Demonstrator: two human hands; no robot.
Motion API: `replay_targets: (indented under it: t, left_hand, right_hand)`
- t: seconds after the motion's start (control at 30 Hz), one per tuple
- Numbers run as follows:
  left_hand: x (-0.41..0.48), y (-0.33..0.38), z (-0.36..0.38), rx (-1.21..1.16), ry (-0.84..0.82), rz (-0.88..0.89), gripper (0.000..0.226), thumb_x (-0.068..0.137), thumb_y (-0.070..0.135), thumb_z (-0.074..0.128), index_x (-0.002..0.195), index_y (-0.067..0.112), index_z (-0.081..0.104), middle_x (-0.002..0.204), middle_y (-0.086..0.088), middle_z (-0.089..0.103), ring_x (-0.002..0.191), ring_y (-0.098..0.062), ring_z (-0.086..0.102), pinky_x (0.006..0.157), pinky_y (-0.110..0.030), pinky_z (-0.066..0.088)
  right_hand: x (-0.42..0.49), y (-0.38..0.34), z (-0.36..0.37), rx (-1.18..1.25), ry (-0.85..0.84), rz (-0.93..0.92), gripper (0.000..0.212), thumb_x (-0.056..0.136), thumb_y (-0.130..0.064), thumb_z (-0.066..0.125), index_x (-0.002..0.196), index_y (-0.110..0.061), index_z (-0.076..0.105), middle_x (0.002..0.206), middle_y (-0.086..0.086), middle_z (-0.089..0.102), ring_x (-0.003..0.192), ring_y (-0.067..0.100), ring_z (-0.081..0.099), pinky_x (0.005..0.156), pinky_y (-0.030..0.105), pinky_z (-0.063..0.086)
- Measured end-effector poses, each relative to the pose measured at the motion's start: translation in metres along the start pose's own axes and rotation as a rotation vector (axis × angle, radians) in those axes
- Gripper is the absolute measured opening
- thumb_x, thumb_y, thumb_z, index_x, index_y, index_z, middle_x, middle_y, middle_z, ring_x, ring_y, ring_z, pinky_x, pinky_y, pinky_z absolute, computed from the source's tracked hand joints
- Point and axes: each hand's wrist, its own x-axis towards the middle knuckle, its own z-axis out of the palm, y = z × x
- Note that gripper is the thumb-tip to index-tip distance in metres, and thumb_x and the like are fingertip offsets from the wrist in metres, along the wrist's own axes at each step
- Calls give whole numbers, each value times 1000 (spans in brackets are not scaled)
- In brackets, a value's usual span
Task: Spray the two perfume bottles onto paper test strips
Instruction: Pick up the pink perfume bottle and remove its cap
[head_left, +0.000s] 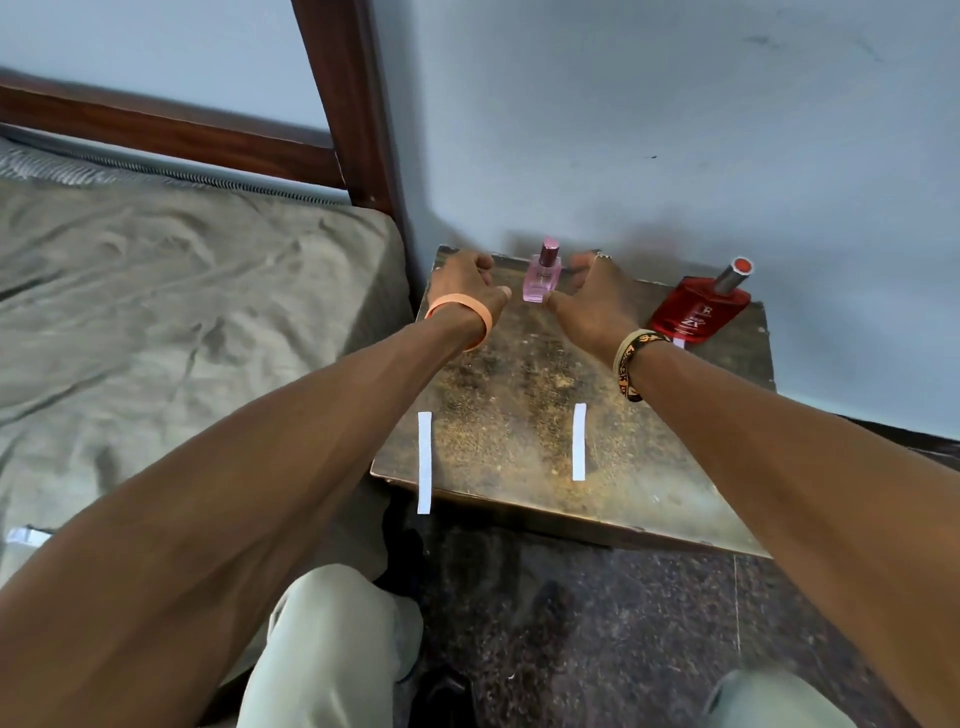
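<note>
Pink perfume bottle (544, 278) between both hands

It stands upright at the table's (519, 374) far edge. The left hand (467, 283), fingers curled, holds nothing beside it. The thumb of the right hand (592, 299) touches its base; whether it grips cannot be told. The red bottle (701, 309) stands further right

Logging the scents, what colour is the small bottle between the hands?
The small bottle is pale pink, its cap darker pink; head view.
</note>
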Motion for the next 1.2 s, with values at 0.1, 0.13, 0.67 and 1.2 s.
replay_targets:
  t: [0.1,0.13,0.67,1.2]
  left_hand:
    - [15,-2,13,4,-52,18,45,78,15,73,122,15,61,111,-2,68,105,-20,62,95,-33,51]
    - [20,-3,16,10,-65,25,47,79,15,73,123,15,60,114,-2,67,107,-20,62,96,-33,50]
    - [15,8,29,-76,-95,140,28,77,13,77,104,13,72,103,-2,73,85,-9,64,80,-19,49]
    - [-133,102,-19,-167,-196,254,36,70,7,81,105,12,71,100,-5,74,86,-14,68,83,-26,55]
  right_hand:
    - [17,1,8,-12,43,38,65,85,-18,71,142,-13,42,142,8,51,128,28,50,104,42,44]
    - [22,1,10,-19,52,37,68,84,-15,70,145,-13,40,145,8,49,131,27,48,105,41,43]
    - [21,8,12,103,-21,-23,25,80,-11,77,103,-14,67,96,4,71,89,20,68,82,37,57]
    - [-120,-4,-116,119,67,-96,31,86,-18,74,114,-12,63,105,1,67,97,18,64,71,20,47]
